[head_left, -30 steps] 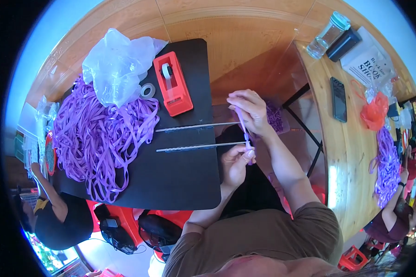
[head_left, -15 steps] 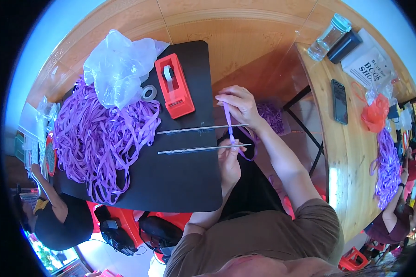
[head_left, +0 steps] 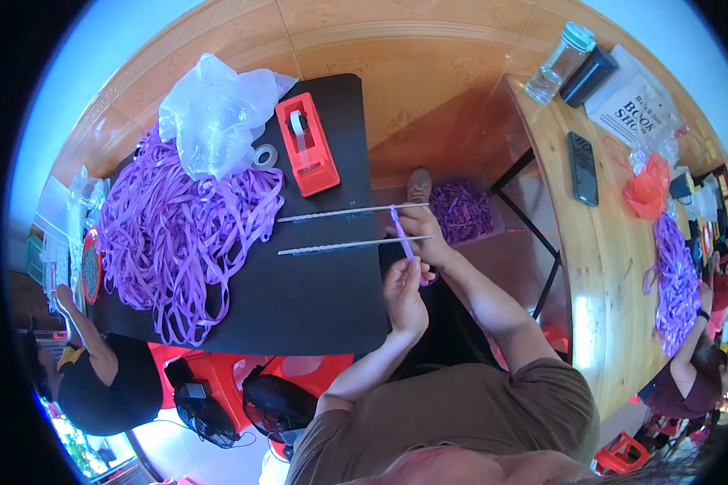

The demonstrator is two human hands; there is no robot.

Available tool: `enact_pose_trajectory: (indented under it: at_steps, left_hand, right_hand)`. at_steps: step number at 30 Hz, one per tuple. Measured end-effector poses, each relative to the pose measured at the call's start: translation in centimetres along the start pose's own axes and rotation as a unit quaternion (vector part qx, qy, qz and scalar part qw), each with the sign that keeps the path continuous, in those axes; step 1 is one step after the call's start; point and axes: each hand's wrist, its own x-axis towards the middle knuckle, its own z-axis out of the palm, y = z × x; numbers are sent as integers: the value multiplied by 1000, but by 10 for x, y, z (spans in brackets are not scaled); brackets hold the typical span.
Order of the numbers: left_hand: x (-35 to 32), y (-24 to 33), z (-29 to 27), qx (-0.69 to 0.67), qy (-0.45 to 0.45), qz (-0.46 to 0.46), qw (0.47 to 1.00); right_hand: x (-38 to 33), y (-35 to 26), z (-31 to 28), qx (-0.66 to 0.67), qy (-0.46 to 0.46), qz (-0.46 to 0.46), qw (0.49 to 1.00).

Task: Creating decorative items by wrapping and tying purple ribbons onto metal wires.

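Note:
Two thin metal rods, the far rod [head_left: 332, 214] and the near rod [head_left: 332, 247], lie nearly parallel on the black table [head_left: 315, 307], their free ends jutting past its right edge. A purple ribbon [head_left: 405, 239] crosses both rods near those ends. My left hand [head_left: 407, 303], just below the near rod, pinches the ribbon between thumb and fingers. My right hand [head_left: 429, 234] is at the rod tips with fingers curled, partly behind rods and ribbon. It appears closed on the ribbon's running part, though the grip is partly hidden.
A big heap of purple ribbon [head_left: 170, 234] covers the table's left, under a clear plastic bag [head_left: 214, 117]. Behind the rods stand a red tape dispenser [head_left: 311, 153] and a tape roll [head_left: 264, 156]. A bin of purple pieces [head_left: 461, 214] sits on the floor. At right is a wooden table [head_left: 607, 299].
My right hand has come down from above the far rod to the rod tips, bringing the ribbon with it. My left hand has dropped slightly below the near rod.

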Motion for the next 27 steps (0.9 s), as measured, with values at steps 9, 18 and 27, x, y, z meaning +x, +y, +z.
enact_pose_trajectory:
  at_steps: [9,18,27]
  left_hand:
    - [-69,22,-40,52,-29,-102,993]
    - [-97,66,-54,95,-90,-164,978]
    - [-98,68,-77,106,-119,-197,967]
  right_hand:
    - [-70,-91,-29,112,-31,112,987]
    - [-110,-172,-30,441,-44,367,818]
    - [-162,-183,-12,439,-93,412,793]
